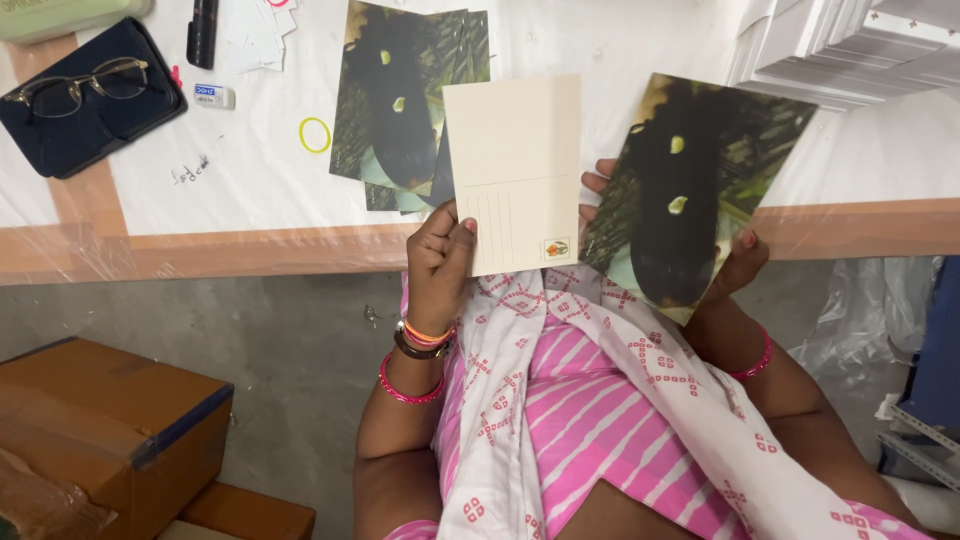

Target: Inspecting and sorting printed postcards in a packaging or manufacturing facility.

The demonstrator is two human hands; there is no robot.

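Left hand [437, 262] pinches blank-backed postcard [515, 175] by its corner; right hand [735, 262] grips printed postcard [695, 190]. Thin corner hold; card could slip onto the postcard stack [395, 110] beyond the left hand.

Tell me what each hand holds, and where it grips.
Left hand pinches the cream card at its lower left corner. Right hand holds the dark photo card by its lower edge.

White plastic-covered table [250, 190], dark picture cards [400, 110], yellow rubber band [315, 134], eraser [214, 96], navy case [90, 100], stacked white cards [850, 50]
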